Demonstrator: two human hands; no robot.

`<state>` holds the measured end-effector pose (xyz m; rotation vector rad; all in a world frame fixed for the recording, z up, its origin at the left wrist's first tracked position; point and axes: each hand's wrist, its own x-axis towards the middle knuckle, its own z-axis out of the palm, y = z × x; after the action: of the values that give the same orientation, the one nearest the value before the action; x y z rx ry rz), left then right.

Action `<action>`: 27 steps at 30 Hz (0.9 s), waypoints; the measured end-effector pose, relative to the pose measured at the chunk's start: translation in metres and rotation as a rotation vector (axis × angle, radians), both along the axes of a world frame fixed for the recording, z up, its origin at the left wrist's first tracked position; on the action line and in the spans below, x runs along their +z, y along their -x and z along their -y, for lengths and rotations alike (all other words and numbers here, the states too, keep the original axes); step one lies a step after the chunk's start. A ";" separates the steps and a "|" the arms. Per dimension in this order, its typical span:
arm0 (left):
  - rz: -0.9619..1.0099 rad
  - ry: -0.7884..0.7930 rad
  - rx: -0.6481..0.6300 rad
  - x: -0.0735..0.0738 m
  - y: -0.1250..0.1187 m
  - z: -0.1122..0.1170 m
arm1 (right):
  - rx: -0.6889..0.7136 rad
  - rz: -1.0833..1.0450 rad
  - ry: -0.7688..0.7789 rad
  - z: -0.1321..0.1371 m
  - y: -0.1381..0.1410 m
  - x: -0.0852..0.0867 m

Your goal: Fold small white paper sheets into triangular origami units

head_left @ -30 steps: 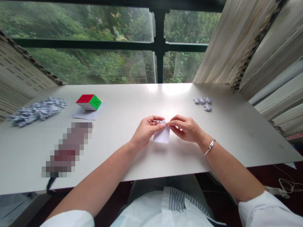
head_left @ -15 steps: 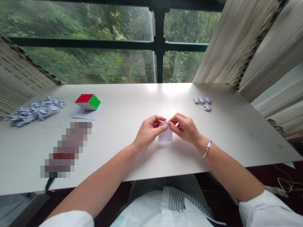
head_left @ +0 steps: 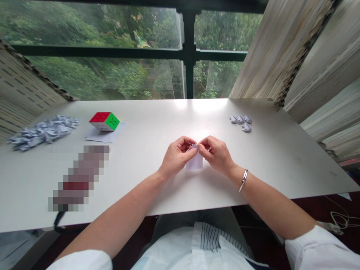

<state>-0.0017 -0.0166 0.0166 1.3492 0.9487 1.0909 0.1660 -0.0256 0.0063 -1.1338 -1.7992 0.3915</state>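
Note:
A small white piece of paper (head_left: pixel 194 162) is held between my two hands above the middle of the table, its lower part hanging toward me. My left hand (head_left: pixel 180 153) pinches its upper left part, thumb in front and fingers behind. At the top right edge, my right hand (head_left: pixel 215 152) pinches the paper with thumb and forefinger, close beside the left thumb. The fingers cover the paper's top, where a small pointed bit shows.
Several folded paper pieces (head_left: pixel 241 122) lie at the back right of the white table (head_left: pixel 270 157). A heap of folded paper (head_left: pixel 46 131) is at the far left. Near it, a cube puzzle (head_left: pixel 104 122) rests on paper sheets (head_left: pixel 119 132). A blurred-out object (head_left: pixel 80 178) lies front left.
Both hands and the paper have shifted slightly left. My right hand has moved closer to my left thumb at the paper's top. The other things have stayed put.

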 end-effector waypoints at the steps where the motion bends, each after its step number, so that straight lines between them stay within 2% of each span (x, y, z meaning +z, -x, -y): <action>1: -0.004 -0.005 0.004 0.000 0.000 0.000 | 0.002 -0.005 0.019 0.000 0.000 0.000; 10: 0.014 -0.016 0.017 0.000 -0.001 0.000 | -0.009 0.001 0.046 0.003 0.002 0.004; 17: 0.129 0.040 0.018 -0.003 -0.001 0.001 | 0.134 -0.329 0.383 0.003 0.003 0.006; 27: 0.155 0.006 -0.021 0.000 0.002 0.001 | 0.244 -0.556 0.456 -0.001 0.001 0.006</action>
<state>-0.0037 -0.0180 0.0161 1.2479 0.8218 1.1581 0.1655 -0.0249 0.0120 -0.9708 -1.3797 1.1859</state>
